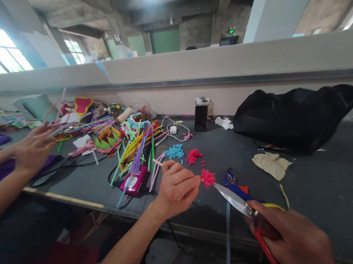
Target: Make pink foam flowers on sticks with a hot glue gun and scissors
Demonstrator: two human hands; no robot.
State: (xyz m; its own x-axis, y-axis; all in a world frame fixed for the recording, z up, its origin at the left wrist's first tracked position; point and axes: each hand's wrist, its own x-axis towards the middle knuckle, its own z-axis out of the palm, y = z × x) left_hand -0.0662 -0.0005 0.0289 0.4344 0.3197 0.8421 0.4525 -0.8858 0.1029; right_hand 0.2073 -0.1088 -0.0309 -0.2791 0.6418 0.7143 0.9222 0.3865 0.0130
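My left hand [178, 187] is closed in a pinch on a small pink flower [208, 178] with pointed petals, which looks made of pipe cleaner pieces. A pale stem [158, 162] sticks out behind the fingers. In my right hand [293, 234] are scissors [234, 198] with red handles, my fingers wrapped round them. Their blades look closed, and the tip reaches the flower's right edge. Beyond my left hand lie a pile of short pink pieces [193, 156] and a pile of short blue pieces [174, 151].
Bundled pipe cleaners [141, 146] lie across a purple device [134, 181]. A glue gun [82, 149], a white charger cable [176, 129], a phone [201, 116], a beige cloth [272, 165] and a black bag [283, 119] lie around. At left, a co-worker's hands [35, 148] hold a pink strip.
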